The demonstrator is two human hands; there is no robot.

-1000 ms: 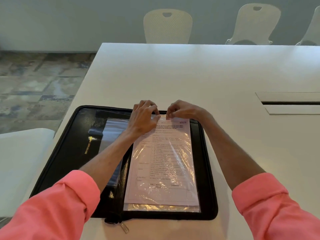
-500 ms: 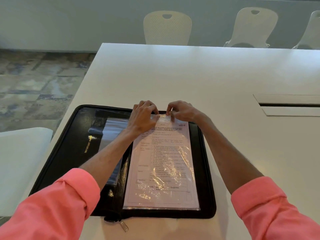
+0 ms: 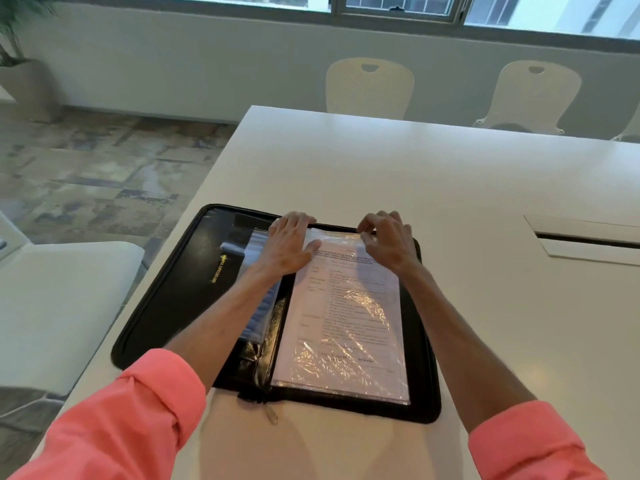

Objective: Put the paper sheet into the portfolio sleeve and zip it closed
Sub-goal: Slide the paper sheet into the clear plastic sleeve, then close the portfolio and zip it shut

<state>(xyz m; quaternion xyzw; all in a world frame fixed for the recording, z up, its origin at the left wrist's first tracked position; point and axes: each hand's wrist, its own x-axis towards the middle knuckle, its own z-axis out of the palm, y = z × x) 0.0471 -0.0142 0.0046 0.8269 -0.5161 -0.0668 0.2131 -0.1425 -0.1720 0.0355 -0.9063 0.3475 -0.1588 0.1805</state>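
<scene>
Portfolio [image 3: 166, 306] open flat on white worktop [image 3: 450, 188]. Paper sheet [image 3: 346, 317] inside clear sleeve [image 3: 349, 382] on right half. Left hand [image 3: 289, 244] spread flat, pressing sleeve's top-left corner. Right hand [image 3: 388, 240] curled, fingertips pinching sleeve's top edge.

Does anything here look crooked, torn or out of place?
Nothing stands out. The paper sheet lies flat and square inside the crinkly clear sleeve of the open black portfolio. Both hands, left hand and right hand, rest at its top edge. The zipper pull simply hangs loose at the near edge.
</scene>
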